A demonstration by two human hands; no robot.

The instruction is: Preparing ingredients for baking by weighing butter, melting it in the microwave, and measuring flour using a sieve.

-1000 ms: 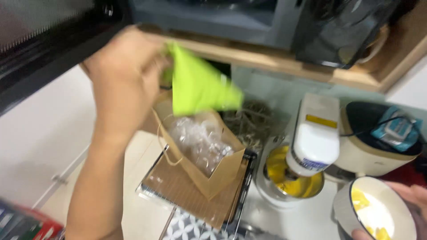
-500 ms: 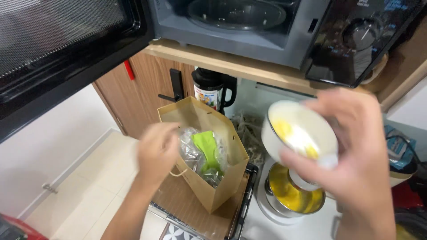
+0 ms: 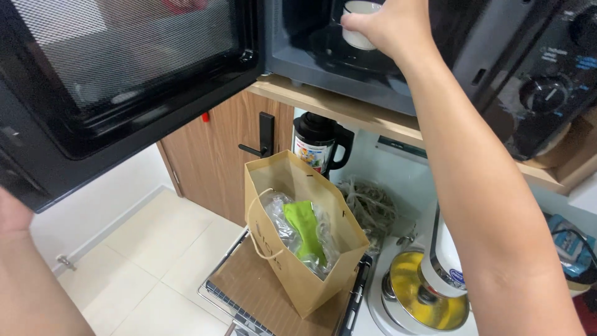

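right hand (image 3: 388, 28) gripping white bowl (image 3: 359, 25) inside open microwave (image 3: 385, 68)

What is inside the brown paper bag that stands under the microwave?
Inside the brown paper bag lie a bright green piece, folded lengthwise, and crumpled clear plastic wrapping around it. The bag's walls and the plastic hide whatever lies deeper at the bottom.

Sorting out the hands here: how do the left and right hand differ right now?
The right hand reaches up inside the microwave and grips a white bowl; the left hand sits low at the frame's edge by the open microwave door. The right hand shows fully, the left only partly. Both are bare.
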